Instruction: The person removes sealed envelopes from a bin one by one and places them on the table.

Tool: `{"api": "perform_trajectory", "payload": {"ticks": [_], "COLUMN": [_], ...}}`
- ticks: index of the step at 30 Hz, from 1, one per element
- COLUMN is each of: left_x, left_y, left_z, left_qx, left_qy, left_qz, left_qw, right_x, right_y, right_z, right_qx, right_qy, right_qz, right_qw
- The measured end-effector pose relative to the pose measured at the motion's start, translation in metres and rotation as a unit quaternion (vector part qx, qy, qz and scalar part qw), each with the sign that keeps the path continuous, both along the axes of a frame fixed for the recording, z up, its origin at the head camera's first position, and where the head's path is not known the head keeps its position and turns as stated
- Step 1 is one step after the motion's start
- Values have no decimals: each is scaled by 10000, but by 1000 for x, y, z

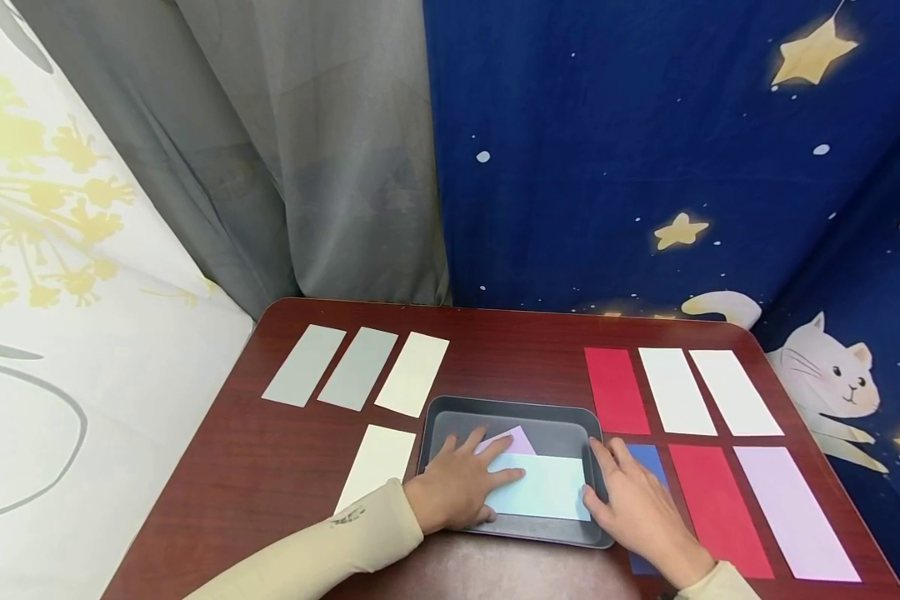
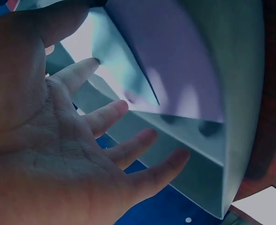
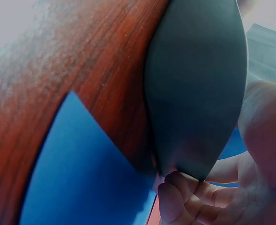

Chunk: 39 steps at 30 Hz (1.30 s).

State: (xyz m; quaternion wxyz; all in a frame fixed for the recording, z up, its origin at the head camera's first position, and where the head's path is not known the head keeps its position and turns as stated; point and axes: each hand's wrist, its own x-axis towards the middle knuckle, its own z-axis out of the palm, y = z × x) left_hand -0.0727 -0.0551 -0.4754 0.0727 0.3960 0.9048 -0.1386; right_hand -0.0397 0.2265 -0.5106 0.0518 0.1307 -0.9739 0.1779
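Note:
A dark grey tray [image 1: 555, 429] rests on the table and holds a light blue paper rectangle [image 1: 547, 492], which partly covers a purple paper [image 1: 523, 442]. My left hand [image 1: 461, 483] is over the tray's left side with fingers spread, its fingertips at the two papers. In the left wrist view its palm shows with nothing in it, and the purple paper [image 2: 180, 65] lies beyond the fingers. My right hand [image 1: 637, 500] grips the tray's right rim, thumb on the inner side. Its fingers [image 3: 173, 201] curl around the outer wall in the right wrist view.
Left of the tray lie grey paper rectangles [image 1: 303, 367] and cream ones [image 1: 412, 375]. To the right are red [image 1: 617, 392], white [image 1: 678, 392] and lilac [image 1: 795, 508] papers, plus a blue one [image 1: 648, 458] partly under my right hand. Curtains hang behind the reddish-brown table [image 1: 217, 483].

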Motion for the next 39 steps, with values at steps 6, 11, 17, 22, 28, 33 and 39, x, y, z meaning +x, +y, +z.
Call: {"api": "perform_trajectory", "payload": {"ticks": [6, 11, 17, 22, 28, 33, 39], "left_x": [2, 2, 1, 0, -3, -4, -5], "left_y": [2, 3, 4, 4, 3, 3, 4], "left_z": [-2, -3, -4, -2, -1, -4, -3], "left_qx": [233, 483, 563, 580, 650, 801, 926], "left_qy": [39, 22, 177, 282, 155, -76, -279], "left_qz": [-55, -72, -147, -171, -137, -88, 136], "left_qw": [9997, 9988, 9982, 9978, 9977, 9967, 9952], "right_x": [1, 0, 0, 1, 2, 2, 2], "right_y": [0, 0, 0, 0, -1, -1, 0], "right_z": [1, 0, 1, 2, 2, 2, 2], "right_qx": [10, 29, 11, 13, 39, 40, 38], "right_qy": [7, 35, 35, 21, 16, -11, 2], "right_qz": [13, 27, 20, -4, -15, -8, -2], "right_qw": [10000, 10000, 10000, 10000, 10000, 10000, 10000]}}
